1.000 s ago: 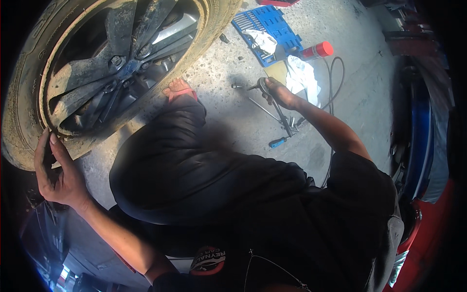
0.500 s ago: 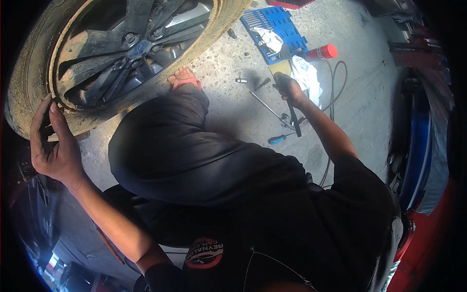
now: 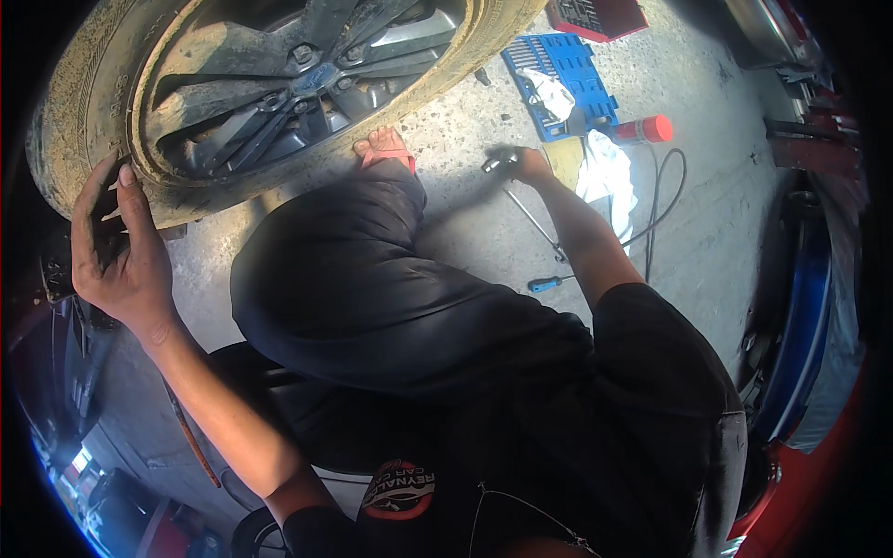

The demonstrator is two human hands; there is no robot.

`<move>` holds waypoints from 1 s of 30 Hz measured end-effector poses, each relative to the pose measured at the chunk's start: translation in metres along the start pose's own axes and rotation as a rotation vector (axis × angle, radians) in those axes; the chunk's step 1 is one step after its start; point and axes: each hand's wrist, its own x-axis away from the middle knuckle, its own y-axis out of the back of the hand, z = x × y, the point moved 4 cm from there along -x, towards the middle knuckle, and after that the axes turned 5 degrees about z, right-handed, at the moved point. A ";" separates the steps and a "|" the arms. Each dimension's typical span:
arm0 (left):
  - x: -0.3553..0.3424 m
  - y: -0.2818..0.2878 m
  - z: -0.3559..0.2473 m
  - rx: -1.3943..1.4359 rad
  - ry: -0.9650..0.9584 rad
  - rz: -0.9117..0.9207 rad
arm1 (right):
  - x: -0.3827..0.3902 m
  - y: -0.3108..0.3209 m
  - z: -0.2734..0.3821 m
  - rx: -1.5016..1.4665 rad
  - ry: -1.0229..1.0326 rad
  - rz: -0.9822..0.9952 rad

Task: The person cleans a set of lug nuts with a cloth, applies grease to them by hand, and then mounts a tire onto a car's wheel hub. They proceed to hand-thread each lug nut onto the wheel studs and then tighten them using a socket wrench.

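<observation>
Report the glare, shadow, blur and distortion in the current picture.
Head view: glare bleaches the larger white cloth; shadow darkens the floor by the knee; the right hand and its tool look blurred, the left hand crisper; black corners frame the fisheye picture.

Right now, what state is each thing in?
Wheel: muddy, several nuts on
Left hand: open, fingertips at the tire
Right hand: closed on a tool, details blurred
Blue case: open
Red box: open
Rag: crumpled on the blue case
White cloth: crumpled
Red-topped can: seemingly on its side
Screwdriver: lying on the floor
Hose: looped on the floor
</observation>
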 end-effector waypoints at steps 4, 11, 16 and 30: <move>0.006 0.004 0.011 0.071 0.038 -0.014 | -0.004 0.016 -0.008 0.319 -0.204 -0.136; -0.002 0.007 -0.002 -0.033 -0.014 -0.017 | 0.036 -0.011 0.043 0.293 0.037 -0.249; 0.005 0.001 0.010 -0.067 -0.048 0.045 | 0.014 -0.049 0.035 0.048 -0.362 -0.304; 0.002 -0.010 0.014 -0.038 -0.044 0.070 | 0.037 -0.063 0.045 -0.184 0.015 -0.576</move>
